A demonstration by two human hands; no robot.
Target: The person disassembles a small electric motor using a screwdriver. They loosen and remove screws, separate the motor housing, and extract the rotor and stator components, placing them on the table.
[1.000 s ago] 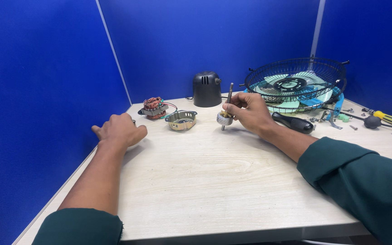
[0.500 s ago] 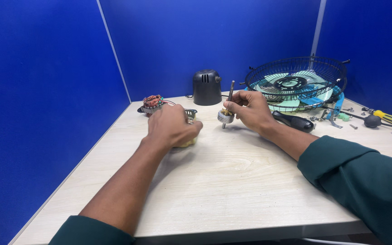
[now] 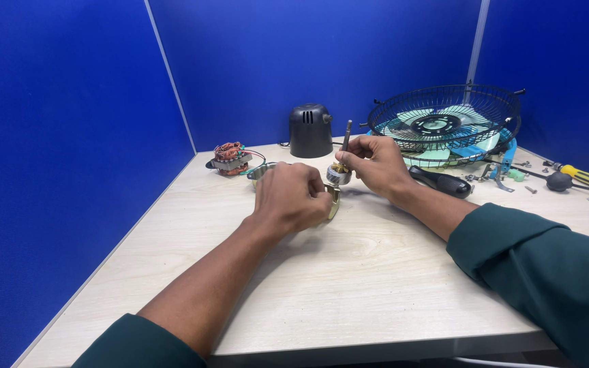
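My right hand (image 3: 378, 165) grips a small motor rotor (image 3: 338, 175) by its body, with the thin shaft (image 3: 346, 132) pointing up. Just left of it, my left hand (image 3: 291, 197) is closed over a metal end cap; a brass-coloured edge of the end cap (image 3: 335, 202) shows at the fingertips, right under the rotor. A grey metal rim (image 3: 259, 172) peeks out behind the left hand. Whether cap and rotor touch is hidden by the fingers.
A copper-wound stator (image 3: 230, 159) lies at the back left and a black motor housing (image 3: 310, 129) behind the hands. A wire fan guard with pale green blades (image 3: 444, 123), a black-handled screwdriver (image 3: 442, 181), a yellow-black screwdriver (image 3: 581, 178) and loose screws sit on the right of the wooden table (image 3: 349, 286).
My left hand went from resting flat on the table at the left to the metal cap, closed on it and brought it up against the rotor. The right hand stayed put.
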